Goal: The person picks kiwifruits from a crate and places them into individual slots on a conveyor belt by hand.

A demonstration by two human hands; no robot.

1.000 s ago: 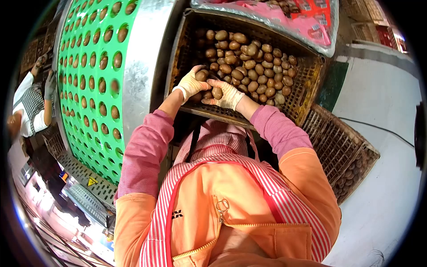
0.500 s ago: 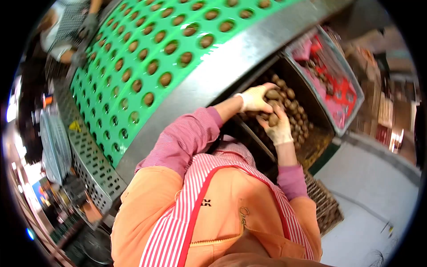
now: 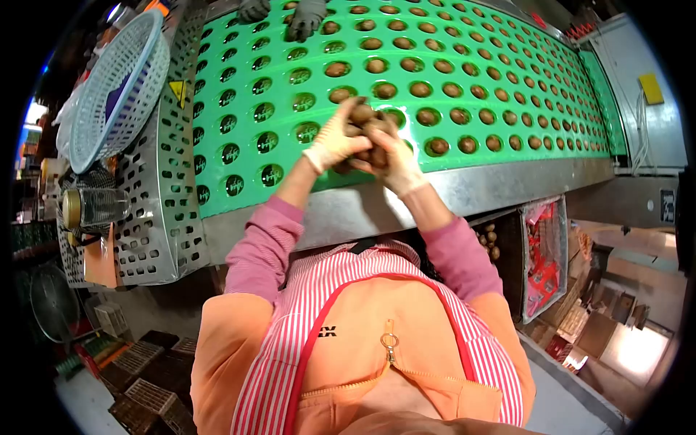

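My left hand (image 3: 335, 138) and my right hand (image 3: 397, 161) are cupped together over the near edge of a green sheet with rows of round pockets (image 3: 250, 100). Both are closed around several brown egg-shaped pieces (image 3: 362, 114), whose exact kind I cannot make out. The fingers are partly blurred. Similar brown pieces (image 3: 420, 89) sit singly in the pockets to the right and behind my hands. Pockets on the left, such as one dark pocket (image 3: 229, 153), hold no brown piece.
A co-worker's grey-gloved hand (image 3: 306, 19) is over the sheet's far side. A metal rim (image 3: 464, 190) runs along the near edge. Below it, right, stand a bin with brown pieces (image 3: 491, 243) and a grey crate (image 3: 542, 308). Left are a perforated metal guard (image 3: 156, 217) and a pale-blue basket (image 3: 94, 156).
Both hands have moved from the bin of brown pieces up over the green sheet, carrying several pieces. The view has turned left, bringing the sheet to the front and the bin to the right.
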